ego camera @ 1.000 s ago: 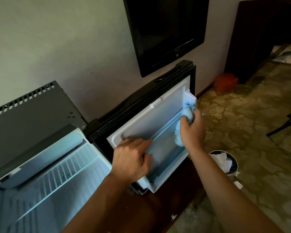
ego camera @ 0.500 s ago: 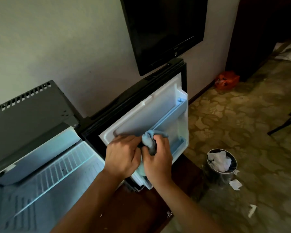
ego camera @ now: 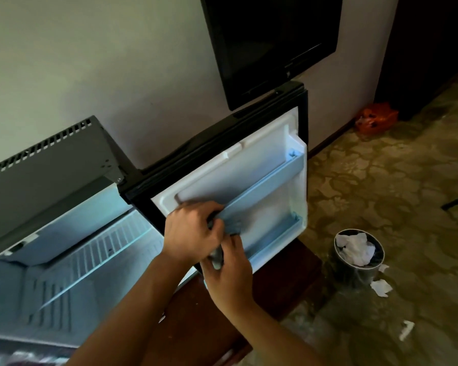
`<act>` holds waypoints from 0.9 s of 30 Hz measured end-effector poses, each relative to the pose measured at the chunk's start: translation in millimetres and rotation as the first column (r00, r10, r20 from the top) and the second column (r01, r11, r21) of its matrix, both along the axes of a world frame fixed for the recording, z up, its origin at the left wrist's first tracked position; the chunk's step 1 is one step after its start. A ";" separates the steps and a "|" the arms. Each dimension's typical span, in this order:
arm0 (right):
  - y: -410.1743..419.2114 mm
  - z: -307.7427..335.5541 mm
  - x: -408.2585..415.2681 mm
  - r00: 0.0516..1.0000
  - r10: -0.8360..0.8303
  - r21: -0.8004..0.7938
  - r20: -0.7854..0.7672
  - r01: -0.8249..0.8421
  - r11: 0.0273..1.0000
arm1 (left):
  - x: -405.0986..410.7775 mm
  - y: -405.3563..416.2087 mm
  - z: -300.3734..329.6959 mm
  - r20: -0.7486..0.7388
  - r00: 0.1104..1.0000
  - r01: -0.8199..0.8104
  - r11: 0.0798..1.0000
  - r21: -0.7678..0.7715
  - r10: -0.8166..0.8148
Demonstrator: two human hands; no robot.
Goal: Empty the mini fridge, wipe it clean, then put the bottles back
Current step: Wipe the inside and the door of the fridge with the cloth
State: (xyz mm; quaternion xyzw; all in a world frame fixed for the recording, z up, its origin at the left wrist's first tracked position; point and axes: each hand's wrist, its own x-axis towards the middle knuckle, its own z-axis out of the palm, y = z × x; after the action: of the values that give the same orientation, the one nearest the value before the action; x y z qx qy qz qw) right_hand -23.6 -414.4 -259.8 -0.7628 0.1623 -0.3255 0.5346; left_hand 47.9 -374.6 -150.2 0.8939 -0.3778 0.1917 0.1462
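The left hand (ego camera: 193,231) curls its fingers over the near end of the upper door shelf (ego camera: 262,191) on the open fridge door (ego camera: 275,143), gripping it. Just below and touching it, the right hand (ego camera: 228,276) holds a crumpled blue cloth (ego camera: 232,225), which shows above its fingers against the door liner; how tightly the fingers close on it is blurred, though they seem wrapped round it. Left of both hands lies the lit fridge interior (ego camera: 72,260) with its wire shelf (ego camera: 101,249). Right of the right hand, on the floor, stands a bin (ego camera: 360,270) holding white tissue.
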 end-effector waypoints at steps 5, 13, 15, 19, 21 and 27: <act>6.0 -20.7 -9.8 0.995 0.024 0.035 -0.098 -0.021 0.999 | 2.7 0.1 -5.4 0.051 0.999 0.005 0.996 0.091 -0.010; 2.9 -31.5 -13.2 0.985 0.091 0.068 -0.145 -0.081 0.994 | 4.8 2.6 -4.5 0.104 0.982 0.115 0.937 0.329 -0.157; 4.6 -37.3 -11.9 0.979 0.108 0.076 -0.170 -0.096 0.992 | 3.4 2.2 -4.9 0.108 0.984 0.097 0.941 0.323 -0.139; -2.2 -55.8 -10.6 0.947 0.164 0.094 -0.274 -0.144 0.985 | 1.2 0.1 -3.4 0.136 0.981 0.092 0.949 0.301 -0.138; -4.2 -62.7 -10.9 0.922 0.203 0.119 -0.330 -0.173 0.978 | 0.3 0.7 -3.5 0.152 0.978 0.095 0.953 0.289 -0.144; -2.4 -50.3 -6.6 0.912 0.221 0.170 -0.345 -0.170 0.971 | 2.6 3.5 -7.5 0.179 0.973 0.090 0.957 0.276 -0.144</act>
State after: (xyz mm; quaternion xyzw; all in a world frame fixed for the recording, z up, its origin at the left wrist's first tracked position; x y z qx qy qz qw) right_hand -30.2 -416.8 -310.1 -0.7837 0.2023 -0.1128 0.5764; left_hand 50.5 -371.0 -157.7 0.8580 -0.4652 0.2176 -0.0022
